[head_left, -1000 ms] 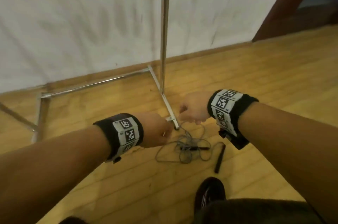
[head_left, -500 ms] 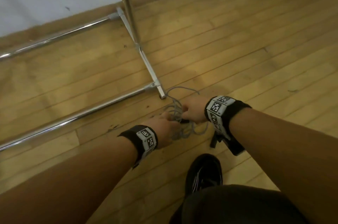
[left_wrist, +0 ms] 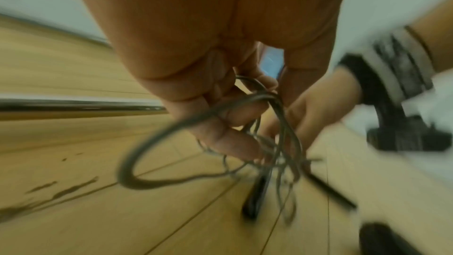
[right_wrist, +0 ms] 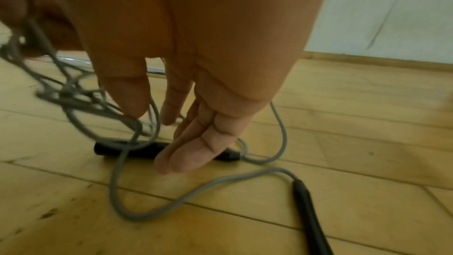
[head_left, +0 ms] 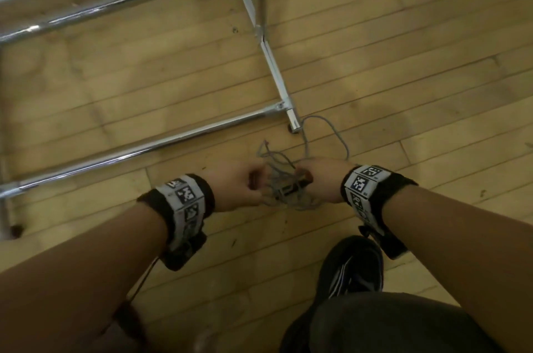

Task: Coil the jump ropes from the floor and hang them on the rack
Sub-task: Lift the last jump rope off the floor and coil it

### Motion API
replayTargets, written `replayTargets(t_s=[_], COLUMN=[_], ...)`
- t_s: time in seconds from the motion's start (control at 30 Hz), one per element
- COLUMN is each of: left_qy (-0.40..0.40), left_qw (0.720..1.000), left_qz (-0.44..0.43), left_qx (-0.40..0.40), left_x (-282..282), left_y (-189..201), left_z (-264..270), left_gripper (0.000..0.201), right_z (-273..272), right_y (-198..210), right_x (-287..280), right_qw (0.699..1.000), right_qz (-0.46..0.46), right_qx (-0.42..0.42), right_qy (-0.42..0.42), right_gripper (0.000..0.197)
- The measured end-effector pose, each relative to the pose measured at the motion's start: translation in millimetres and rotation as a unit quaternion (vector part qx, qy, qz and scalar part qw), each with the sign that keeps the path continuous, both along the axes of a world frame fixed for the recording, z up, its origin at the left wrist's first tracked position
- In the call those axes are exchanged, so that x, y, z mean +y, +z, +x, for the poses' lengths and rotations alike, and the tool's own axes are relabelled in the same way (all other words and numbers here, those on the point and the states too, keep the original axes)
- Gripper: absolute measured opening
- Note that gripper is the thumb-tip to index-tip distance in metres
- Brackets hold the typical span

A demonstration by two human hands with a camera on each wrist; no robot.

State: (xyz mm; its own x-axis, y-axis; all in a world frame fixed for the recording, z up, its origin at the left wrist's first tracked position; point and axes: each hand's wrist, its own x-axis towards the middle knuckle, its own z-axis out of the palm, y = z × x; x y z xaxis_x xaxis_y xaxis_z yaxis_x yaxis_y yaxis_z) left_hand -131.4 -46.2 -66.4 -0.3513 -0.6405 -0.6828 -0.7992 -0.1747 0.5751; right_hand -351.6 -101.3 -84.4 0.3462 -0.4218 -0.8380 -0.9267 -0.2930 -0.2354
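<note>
Head view: looking down at the wooden floor (head_left: 403, 70), both forearms reaching to one tangle of cord.
Landmark: the metal rack (head_left: 275, 73), only its base bars on the floor in view, with one upright pole.
Jump rope (head_left: 284, 179): grey cord in a loose tangle on the floor, just in front of the near corner of the rack base; one loop (head_left: 326, 133) reaching up to touch or almost touch that corner.
Left hand (head_left: 235, 187): fingers curled around several strands of the cord, lifting them a little; in the left wrist view the cord (left_wrist: 196, 123) passing over the bent fingers (left_wrist: 232, 143) and hanging down in loops.
Right hand (head_left: 320, 181): at the right side of the tangle, a bit farther from the rack corner than the loop; in the right wrist view the fingers (right_wrist: 186, 154) nearly straight and pointing down, tips close above a black handle (right_wrist: 127, 149); contact with the handle not clear, nothing gripped.
Handles: one black handle lying flat under the right fingertips, a second black handle (right_wrist: 311, 212) lying on the floor farther from the rack, nearer to the person.
Shoe (head_left: 350, 266): dark, on the floor on the person's side of the tangle, away from the rack.
Wrist bands (head_left: 184, 205): black with printed markers, on both wrists.
Sharpness: left wrist view blurred.
</note>
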Motion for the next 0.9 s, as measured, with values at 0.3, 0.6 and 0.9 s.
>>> replayTargets(t_s=[0.3,0.6,0.9], left_qy=[0.303,0.249,0.371], left_qw=[0.923,0.921,0.879], left_qz=[-0.053,-0.277,-0.231], left_qx=[0.23,-0.113,-0.191], left_x=[2.1,35.9,82.3], left_y=[90.3,145.3,60.3], left_z=[61.2,139.6,154.7], left_gripper=[0.024,0.043,0.022], right_z=[89.4,174.7,153.6], right_y=[25.7,94.3,76.2], right_x=[15.2,28.3,23.2], right_qw=[0.993,0.923,0.931], right_qz=[0.051,0.178,0.053], right_qx=[-0.05,-0.268,-0.196], right_qy=[0.092,-0.212,-0.304], right_gripper=[0.027,0.022,0.036])
